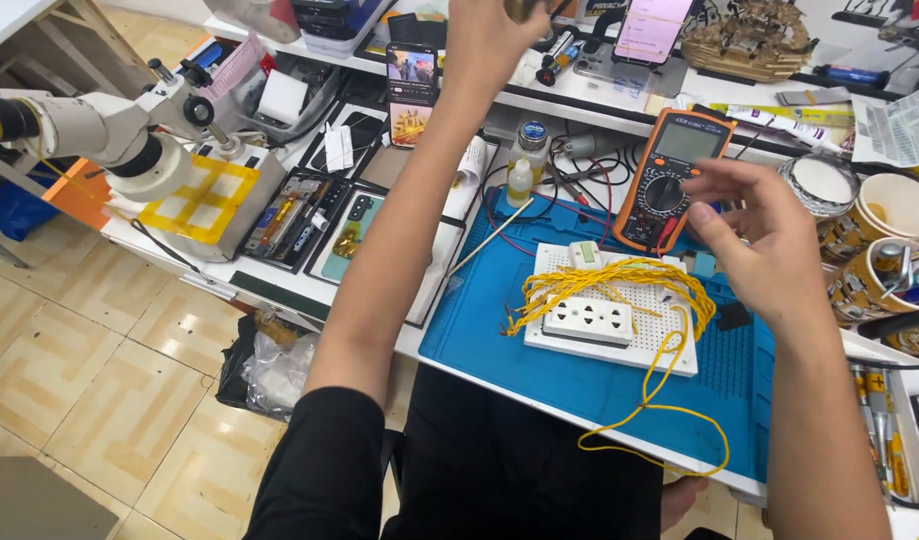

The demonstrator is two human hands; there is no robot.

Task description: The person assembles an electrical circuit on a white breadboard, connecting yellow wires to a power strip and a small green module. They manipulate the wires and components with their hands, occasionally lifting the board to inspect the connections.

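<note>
While the left hand (495,35) was raised at the top edge w/ fingers closed on a small dark thing, mostly cut off, the right hand (765,235) hovered w/ fingers loosely open, just beside one orange multimeter (672,175). Its long axis ran away from the person, tilted slightly right. One white socket block (588,320) lay under yellow wires (630,285) on the blue mat (580,385), on the table (280,290).

I was looking down on an electronics repair workshop. The bench (310,285) carried a blue work mat (600,385), an orange multimeter (672,178) and a white socket block (590,320) under loose yellow wires (620,285). A microscope (120,135) stood at the left, beside trays of opened phones (355,235), and small bottles (528,160) sat farther back.
</note>
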